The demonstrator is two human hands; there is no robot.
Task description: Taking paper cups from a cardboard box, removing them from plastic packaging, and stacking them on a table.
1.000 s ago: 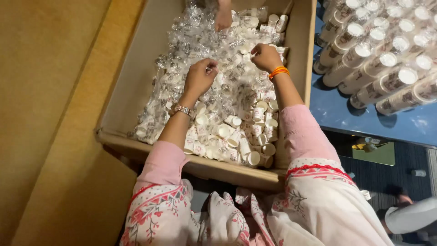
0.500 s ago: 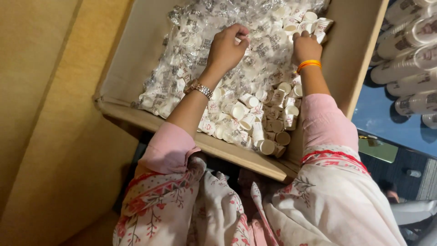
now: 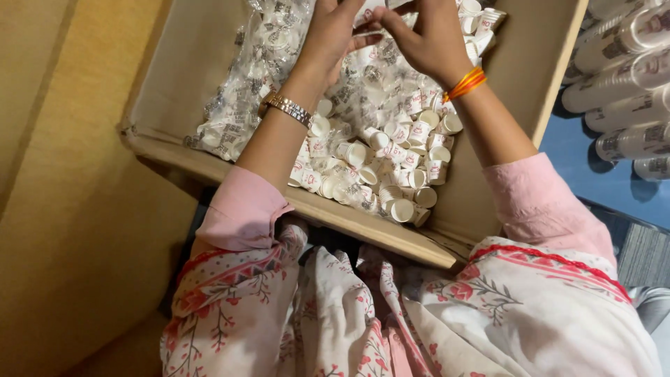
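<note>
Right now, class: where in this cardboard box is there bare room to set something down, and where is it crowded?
Bare cardboard shows along the box left inner wall, beside the clear bags, and along the right inner wall past the loose white cups. The middle is crowded: cups and bags cover the floor, with the left hand and right hand above them.

Pink sleeves end above the elbows, over a white tunic printed with red and pink flowers and red trim. Back from the left fingers sits a gold metal watch; back from the right fingers, orange thread bands.
</note>
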